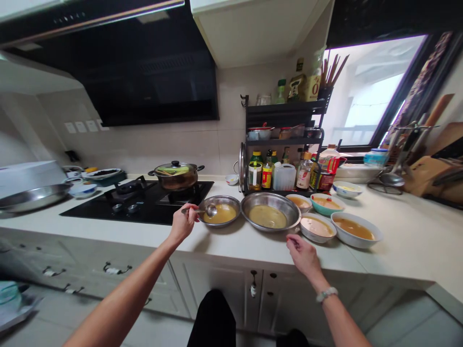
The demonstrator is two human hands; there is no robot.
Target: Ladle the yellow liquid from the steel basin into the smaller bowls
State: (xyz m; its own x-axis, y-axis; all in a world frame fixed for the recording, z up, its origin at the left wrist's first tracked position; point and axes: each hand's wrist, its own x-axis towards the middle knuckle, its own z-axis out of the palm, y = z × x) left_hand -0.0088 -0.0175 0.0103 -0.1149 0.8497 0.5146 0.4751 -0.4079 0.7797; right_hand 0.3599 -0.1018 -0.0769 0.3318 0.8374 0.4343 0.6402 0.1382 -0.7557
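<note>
At centre frame, on the pale counter (398,241), 2 steel vessels sat side by side: a smaller steel bowl (231,199) just right of the black hob (144,207), and a large steel basin (250,204) close against its right side. Both held a shallow pool of yellowish liquid.

Left hand (183,222) was closed around the handle of a ladle (211,210). The cup hung over the left part of the smaller steel bowl. Whether the cup was full could not be told.

Right hand (304,255) lay palm down and open at lower centre, gripping nothing, with its fingertips on the counter just in front of the large steel basin. A bead bracelet (326,294) sat on that wrist.

Right of centre, a white bowl (307,235) of creamy liquid and a wider white bowl (376,237) of brownish liquid stood near the basin. Behind them were a teal bowl (318,208) and a small bowl (298,201), both also filled.

Centre-left, a lidded pot (177,174) stood on the hob. A bottle rack (282,144) rose behind the bowls at upper centre.

Judgement: the ladling looked well along. 6 vessels already carried liquid and none in the cluster looked empty. What remained, if anything, seemed confined to the 2 steel vessels, where the levels were low.
</note>
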